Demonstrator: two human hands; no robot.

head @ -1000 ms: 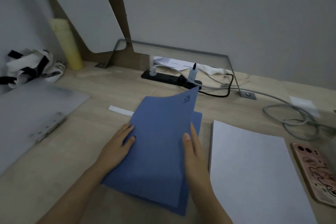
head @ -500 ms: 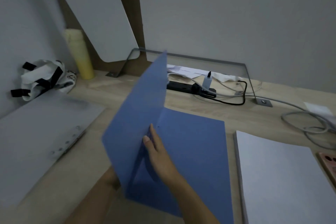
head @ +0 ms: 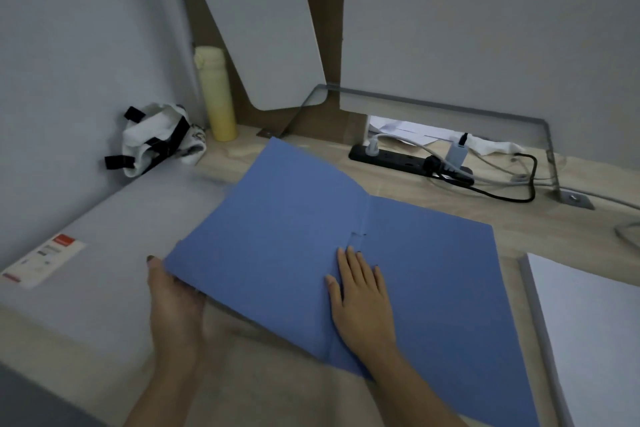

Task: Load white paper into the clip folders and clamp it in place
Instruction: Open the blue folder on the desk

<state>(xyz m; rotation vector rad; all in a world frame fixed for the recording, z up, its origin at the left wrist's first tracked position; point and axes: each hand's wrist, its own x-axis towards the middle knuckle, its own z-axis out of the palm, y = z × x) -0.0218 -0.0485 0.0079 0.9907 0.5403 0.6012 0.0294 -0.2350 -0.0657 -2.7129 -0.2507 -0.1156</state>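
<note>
while the right hand [head: 360,298] lies flat, fingers straight, on the open blue folder [head: 433,270] just right of its spine, the left hand [head: 173,298] holds the left cover's near corner, thumb up beside the edge, fingers hidden beneath. the folder lies spread on the table [head: 450,204], left cover slightly lifted. white paper [head: 588,322] lies just right of it, apart from both hands.

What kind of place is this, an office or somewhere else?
Probably an office or study desk: a pale wooden desktop walled by grey partition panels, a black power strip, and an open blue paper folder beside a white paper stack.
</note>
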